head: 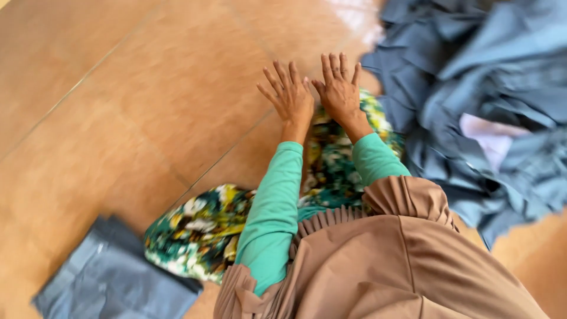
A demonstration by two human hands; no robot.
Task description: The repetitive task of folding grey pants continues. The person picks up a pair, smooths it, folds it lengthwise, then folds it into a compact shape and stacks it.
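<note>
My left hand and my right hand are stretched out side by side in front of me, palms down and fingers spread, holding nothing. Both hover over or rest on the orange tiled floor, at the far end of a green floral patterned cloth that covers my lap and legs. My arms wear green sleeves, under a pleated brown garment. The right hand is nearest a heap of grey-blue cloth, just to its right.
The grey-blue heap fills the upper right, with a pale lilac piece tucked inside it. A folded grey-blue cloth lies on the floor at the lower left. Tile seams run diagonally across the floor.
</note>
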